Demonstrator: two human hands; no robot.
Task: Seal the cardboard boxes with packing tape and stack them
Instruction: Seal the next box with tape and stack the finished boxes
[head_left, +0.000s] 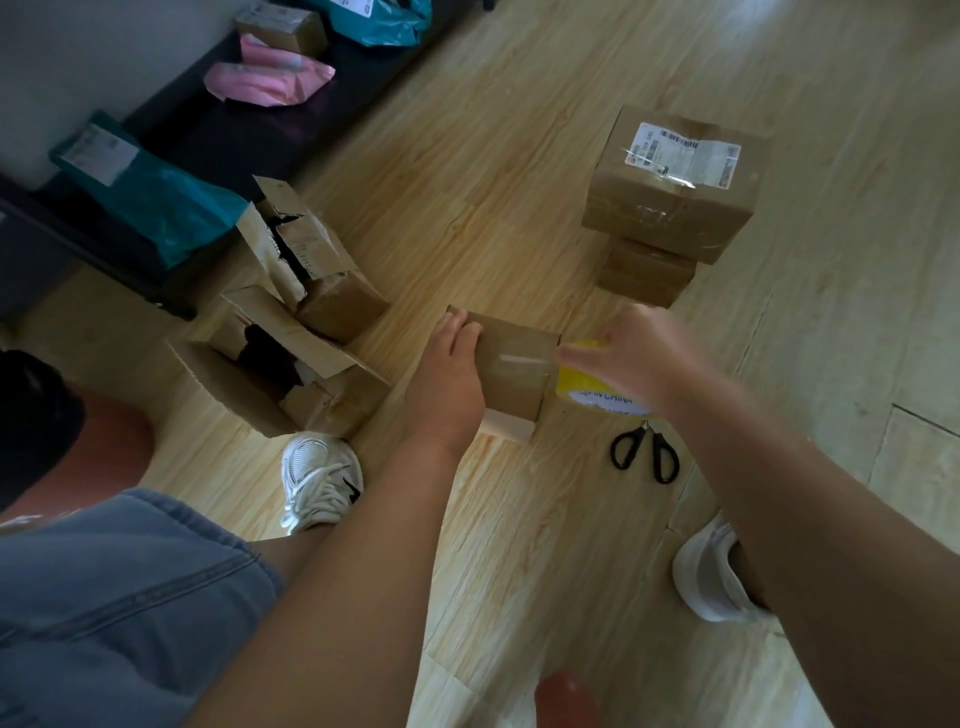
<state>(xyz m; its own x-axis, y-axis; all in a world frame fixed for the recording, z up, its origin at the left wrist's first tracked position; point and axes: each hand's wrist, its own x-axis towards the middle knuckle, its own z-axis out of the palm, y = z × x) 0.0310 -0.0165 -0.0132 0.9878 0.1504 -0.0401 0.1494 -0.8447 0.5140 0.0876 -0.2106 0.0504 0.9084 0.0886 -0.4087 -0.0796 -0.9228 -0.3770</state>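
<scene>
Since two taped boxes (670, 192) already sit stacked far right on the wood floor (493, 156) and some open boxes (291, 332) wait on the left, this looks like mid-seal on the small box (514, 364) in the middle. Left hand (447, 384) lies flat over its left end, pinning it. Right hand (634, 358) grips the yellow tape roll (587, 395) just off the right edge, with a strip stretched across the top. Next, I'd guess: cut with the scissors (644, 452) nearby, then press down. Roll reads "IN CHINA"; the stack's shipping label (680, 153) is unreadable.

Plain brown: cardboard box (514, 371). Yellow, white label: tape roll (574, 383), touching the box. Black: scissors (645, 453), near the box.
</scene>
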